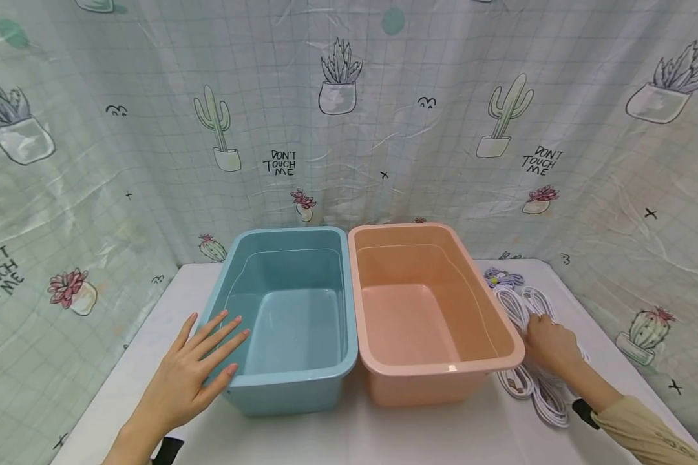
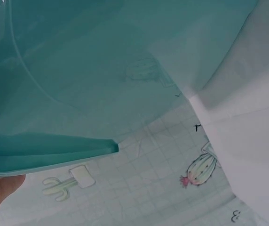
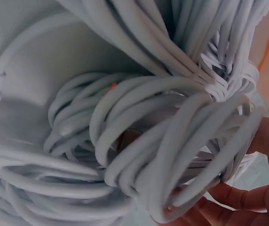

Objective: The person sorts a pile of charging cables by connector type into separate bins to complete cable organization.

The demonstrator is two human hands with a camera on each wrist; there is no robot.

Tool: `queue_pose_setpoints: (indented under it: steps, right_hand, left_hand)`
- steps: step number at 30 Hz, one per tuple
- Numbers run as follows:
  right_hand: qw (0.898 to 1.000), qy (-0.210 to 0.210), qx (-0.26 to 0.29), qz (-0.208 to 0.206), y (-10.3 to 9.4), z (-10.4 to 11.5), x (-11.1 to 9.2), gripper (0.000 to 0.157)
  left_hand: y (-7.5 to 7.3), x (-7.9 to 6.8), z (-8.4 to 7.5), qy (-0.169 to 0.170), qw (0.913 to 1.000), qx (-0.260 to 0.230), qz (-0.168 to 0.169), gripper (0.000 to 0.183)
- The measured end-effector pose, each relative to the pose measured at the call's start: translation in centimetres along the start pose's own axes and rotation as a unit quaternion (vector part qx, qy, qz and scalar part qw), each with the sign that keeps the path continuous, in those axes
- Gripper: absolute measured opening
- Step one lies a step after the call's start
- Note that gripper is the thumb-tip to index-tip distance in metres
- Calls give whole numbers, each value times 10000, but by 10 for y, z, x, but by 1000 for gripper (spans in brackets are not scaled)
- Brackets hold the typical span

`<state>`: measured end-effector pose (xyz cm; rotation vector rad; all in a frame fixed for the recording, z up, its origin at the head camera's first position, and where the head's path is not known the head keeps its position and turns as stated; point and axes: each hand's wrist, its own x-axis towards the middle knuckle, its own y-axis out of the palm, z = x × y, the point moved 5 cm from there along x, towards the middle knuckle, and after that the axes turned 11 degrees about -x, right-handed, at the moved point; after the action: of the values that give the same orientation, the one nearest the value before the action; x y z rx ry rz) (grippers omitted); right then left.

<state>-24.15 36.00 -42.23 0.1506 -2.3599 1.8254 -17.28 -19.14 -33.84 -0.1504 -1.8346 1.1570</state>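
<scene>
"Around the right hand (image 1: 554,342), what's in the way?"
"White cable coils (image 1: 550,403), one gripped in its fingers; peach bin (image 1: 407,323) close on its left, lavender cable (image 1: 503,278) beyond."
"Any writing?"
"Past both hands, curtain (image 1: 355,142) reads DON'T TOUCH ME."
"Containers?"
"Between the hands: peach bin, then blue bin (image 1: 299,329), left hand (image 1: 186,378) at its rim, fingers straight, spread."

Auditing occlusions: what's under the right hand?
Coiled white cables show around the right hand in the head view; directly beneath it they're covered, so how many coils lie there can't be told.
</scene>
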Motion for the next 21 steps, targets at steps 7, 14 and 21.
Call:
queue_pose_setpoints:
  steps: [7, 14, 21]
  right_hand:
    - [9993, 24, -284, -228, -10, 0, -1, 24]
    - [9987, -16, -410, -287, -17, -3, -3, 28]
    - [9929, -125, -784, -886, -29, -8, -5, 35]
  left_hand:
    - [-1, 1, 1, 20, 10000, -4, -13, 44]
    - [-1, 1, 2, 11, 10000, 13, -3, 44]
    - [-1, 2, 3, 55, 10000, 18, -71, 45]
